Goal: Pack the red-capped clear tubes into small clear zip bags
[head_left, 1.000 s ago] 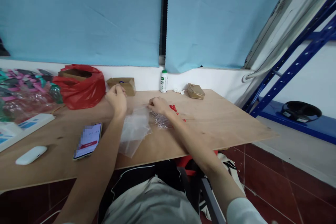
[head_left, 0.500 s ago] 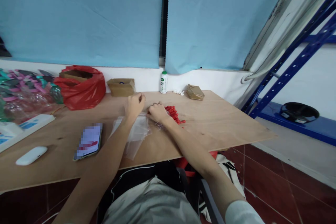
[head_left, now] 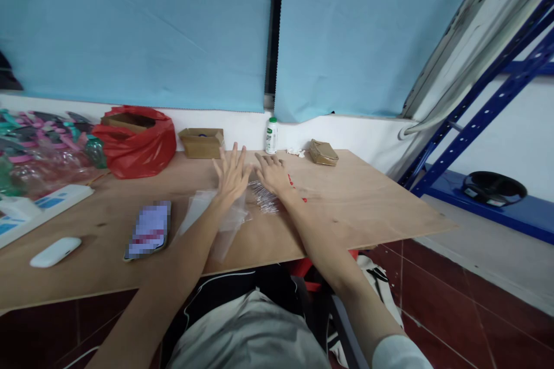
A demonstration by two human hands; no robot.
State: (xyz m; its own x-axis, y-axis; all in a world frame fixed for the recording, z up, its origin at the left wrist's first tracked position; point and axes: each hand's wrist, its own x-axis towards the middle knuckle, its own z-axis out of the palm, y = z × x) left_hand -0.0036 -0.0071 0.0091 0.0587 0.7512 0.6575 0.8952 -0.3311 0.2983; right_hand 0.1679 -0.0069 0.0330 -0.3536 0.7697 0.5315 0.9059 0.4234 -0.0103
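Observation:
Over the upper end of the clear plastic bags (head_left: 194, 207), my left hand (head_left: 232, 177) has its fingers spread, with nothing in it. My right hand (head_left: 273, 175) lies palm down, fingers stretched out, over a bunch of thin metal-looking rods (head_left: 264, 199). Red handle-like ends (head_left: 304, 200) peek out to the right of that hand, which hides most of them. The exact kind of these red-ended pieces is too small to tell. The bags lie flat on the table, partly under my left forearm.
A phone (head_left: 149, 230), a white case (head_left: 55, 252) and a power strip (head_left: 47, 213) lie left on the wooden table (head_left: 367, 202). Behind stand spray bottles (head_left: 47, 161), a red bag (head_left: 138, 153), an open carton (head_left: 202, 144), a white bottle (head_left: 271, 137) and a brown packet (head_left: 324, 153).
My left hand has opened from a closed shape and its fingers are now spread. My right hand has flattened and shifted slightly up and right, covering more of the red ends.

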